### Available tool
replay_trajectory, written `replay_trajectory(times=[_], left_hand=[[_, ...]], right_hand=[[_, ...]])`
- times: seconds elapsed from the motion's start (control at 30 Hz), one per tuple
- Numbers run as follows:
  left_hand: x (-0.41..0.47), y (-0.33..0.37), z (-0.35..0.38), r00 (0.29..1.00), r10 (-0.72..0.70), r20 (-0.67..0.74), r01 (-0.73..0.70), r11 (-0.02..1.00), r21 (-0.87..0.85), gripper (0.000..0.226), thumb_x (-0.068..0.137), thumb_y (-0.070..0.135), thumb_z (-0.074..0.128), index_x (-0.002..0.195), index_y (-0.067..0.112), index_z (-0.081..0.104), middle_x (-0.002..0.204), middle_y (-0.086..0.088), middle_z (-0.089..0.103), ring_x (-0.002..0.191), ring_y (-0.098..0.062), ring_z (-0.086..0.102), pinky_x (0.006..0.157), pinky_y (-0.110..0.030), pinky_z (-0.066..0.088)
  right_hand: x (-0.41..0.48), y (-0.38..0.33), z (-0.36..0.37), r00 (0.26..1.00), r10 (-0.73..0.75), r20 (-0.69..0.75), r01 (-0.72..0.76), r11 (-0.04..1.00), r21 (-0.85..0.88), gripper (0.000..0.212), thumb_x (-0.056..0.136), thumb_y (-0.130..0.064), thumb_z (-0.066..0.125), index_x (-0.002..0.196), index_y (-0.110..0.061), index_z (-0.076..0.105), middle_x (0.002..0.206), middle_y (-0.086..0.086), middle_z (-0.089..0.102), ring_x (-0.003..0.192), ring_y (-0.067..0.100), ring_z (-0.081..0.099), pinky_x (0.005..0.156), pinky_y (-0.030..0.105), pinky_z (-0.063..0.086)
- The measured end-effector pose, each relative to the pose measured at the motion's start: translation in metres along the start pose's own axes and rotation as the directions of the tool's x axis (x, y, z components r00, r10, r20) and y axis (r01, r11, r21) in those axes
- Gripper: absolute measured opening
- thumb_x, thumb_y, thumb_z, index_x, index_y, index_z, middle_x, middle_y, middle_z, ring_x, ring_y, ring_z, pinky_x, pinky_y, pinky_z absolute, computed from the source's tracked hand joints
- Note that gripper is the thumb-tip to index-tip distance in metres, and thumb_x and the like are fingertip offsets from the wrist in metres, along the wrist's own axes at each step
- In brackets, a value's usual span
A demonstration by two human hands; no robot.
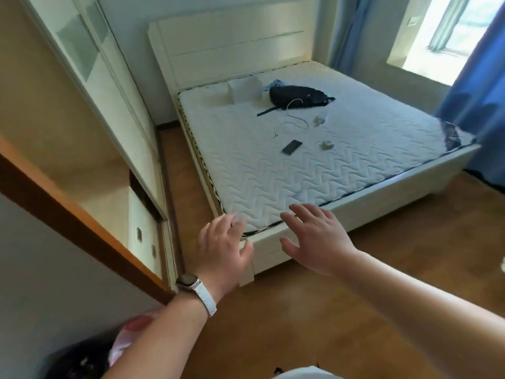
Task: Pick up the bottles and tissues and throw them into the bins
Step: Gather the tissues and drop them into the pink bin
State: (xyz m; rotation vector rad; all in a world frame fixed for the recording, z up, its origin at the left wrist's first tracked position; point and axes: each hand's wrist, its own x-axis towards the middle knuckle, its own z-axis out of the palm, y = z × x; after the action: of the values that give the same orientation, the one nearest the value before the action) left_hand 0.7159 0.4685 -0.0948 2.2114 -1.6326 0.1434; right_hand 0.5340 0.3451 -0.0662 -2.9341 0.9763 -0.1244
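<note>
Both hands are empty here. The left hand (224, 247) and right hand (314, 239) are held out in the air side by side, palms down, fingers spread and relaxed, not touching anything. They hover over the near-left corner of the bed (355, 212). The left wrist has a watch (191, 281) on a white strap.

There are two tissues, both out on the mattress (273, 181), roughly mid-bed and well away from the hands. The near tissue (326, 144) sits just right of a phone (291, 147). The far tissue (319, 121) is a bit beyond it, near the right end of a thin cable (293, 123). Both are scrunched-up lumps, so honestly there's no real long axis or pointing direction. The near one looks slightly wider left-to-right, but it's tiny. The phone's long axis runs diagonally, near-left to far-right.

Further back, a black bag (297, 97) lies left-right across the bed. A white box (243, 90) is left of it, by the headboard (232, 45). In the near-left corner, behind the left forearm, there's a dark bin (79, 359) with a pinkish plastic bag (125, 335), both pretty blurry.
</note>
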Motion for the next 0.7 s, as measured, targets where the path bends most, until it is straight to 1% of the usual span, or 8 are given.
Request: replay_trajectory(times=[0.07, 0.17, 0.27, 0.33, 0.43, 0.53, 0.6, 0.7], left_hand=[[0.013, 0.039, 0.012, 0.997, 0.070, 0.015, -0.070, 0.997, -0.023, 0.045, 0.086, 0.041, 0.051, 0.126, 0.023, 0.055, 0.128, -0.004, 0.057, 0.119, -0.025, 0.051, 0.098, -0.044, 0.042], [0.032, 0.090, 0.031, 0.980, 0.195, 0.048, -0.195, 0.981, -0.010, 0.045, 0.085, 0.043, 0.048, 0.125, 0.023, 0.053, 0.126, -0.003, 0.057, 0.115, -0.024, 0.051, 0.096, -0.043, 0.042], [0.050, 0.135, 0.047, 0.953, 0.299, 0.054, -0.299, 0.954, -0.014, 0.044, 0.084, 0.041, 0.051, 0.124, 0.023, 0.054, 0.122, -0.001, 0.058, 0.112, -0.024, 0.053, 0.094, -0.042, 0.044], [0.062, 0.163, 0.057, 0.934, 0.353, 0.062, -0.352, 0.936, -0.028, 0.044, 0.083, 0.040, 0.055, 0.124, 0.024, 0.054, 0.122, -0.001, 0.057, 0.112, -0.024, 0.053, 0.093, -0.043, 0.044], [0.080, 0.204, 0.071, 0.901, 0.423, 0.101, -0.418, 0.906, -0.060, 0.046, 0.084, 0.041, 0.055, 0.127, 0.025, 0.054, 0.128, -0.001, 0.056, 0.118, -0.024, 0.051, 0.097, -0.045, 0.042], [0.100, 0.244, 0.085, 0.855, 0.501, 0.131, -0.493, 0.865, -0.086, 0.048, 0.088, 0.042, 0.055, 0.133, 0.026, 0.050, 0.136, 0.001, 0.052, 0.126, -0.022, 0.047, 0.103, -0.045, 0.040], [0.115, 0.268, 0.099, 0.823, 0.550, 0.141, -0.540, 0.835, -0.106, 0.049, 0.089, 0.042, 0.056, 0.135, 0.027, 0.048, 0.139, 0.002, 0.050, 0.129, -0.021, 0.044, 0.106, -0.045, 0.037], [0.136, 0.302, 0.120, 0.769, 0.620, 0.157, -0.610, 0.784, -0.112, 0.050, 0.091, 0.045, 0.053, 0.138, 0.029, 0.046, 0.143, 0.003, 0.047, 0.133, -0.021, 0.040, 0.109, -0.044, 0.035]], right_hand=[[-0.023, 0.037, 0.001, 0.997, 0.070, -0.015, -0.070, 0.997, -0.022, 0.058, 0.092, -0.057, 0.036, 0.140, -0.026, 0.039, 0.147, -0.001, 0.040, 0.137, 0.023, 0.031, 0.111, 0.038, 0.024], [-0.059, 0.090, 0.000, 0.981, 0.194, -0.029, -0.195, 0.980, -0.042, 0.061, 0.089, -0.058, 0.037, 0.140, -0.025, 0.043, 0.144, 0.003, 0.045, 0.134, 0.025, 0.038, 0.110, 0.040, 0.029], [-0.094, 0.133, -0.004, 0.945, 0.318, -0.072, -0.320, 0.947, -0.021, 0.060, 0.086, -0.057, 0.039, 0.131, -0.022, 0.054, 0.132, 0.004, 0.057, 0.123, 0.028, 0.051, 0.101, 0.042, 0.041], [-0.116, 0.158, -0.004, 0.917, 0.386, -0.096, -0.387, 0.922, 0.009, 0.060, 0.084, -0.057, 0.039, 0.126, -0.019, 0.059, 0.126, 0.006, 0.061, 0.117, 0.030, 0.056, 0.095, 0.044, 0.046], [-0.142, 0.189, -0.007, 0.870, 0.469, -0.153, -0.470, 0.882, 0.035, 0.057, 0.082, -0.054, 0.043, 0.120, -0.017, 0.064, 0.121, 0.006, 0.063, 0.112, 0.030, 0.059, 0.090, 0.042, 0.049], [-0.166, 0.215, -0.010, 0.804, 0.555, -0.215, -0.559, 0.828, 0.046, 0.055, 0.080, -0.052, 0.045, 0.116, -0.017, 0.066, 0.117, 0.006, 0.064, 0.108, 0.029, 0.060, 0.087, 0.042, 0.050], [-0.180, 0.233, -0.009, 0.757, 0.616, -0.217, -0.622, 0.782, 0.046, 0.056, 0.080, -0.052, 0.044, 0.117, -0.016, 0.066, 0.118, 0.007, 0.064, 0.109, 0.029, 0.059, 0.088, 0.042, 0.049], [-0.196, 0.260, -0.007, 0.699, 0.690, -0.187, -0.698, 0.715, 0.031, 0.056, 0.081, -0.052, 0.042, 0.118, -0.017, 0.066, 0.121, 0.008, 0.064, 0.111, 0.029, 0.059, 0.090, 0.044, 0.049]])
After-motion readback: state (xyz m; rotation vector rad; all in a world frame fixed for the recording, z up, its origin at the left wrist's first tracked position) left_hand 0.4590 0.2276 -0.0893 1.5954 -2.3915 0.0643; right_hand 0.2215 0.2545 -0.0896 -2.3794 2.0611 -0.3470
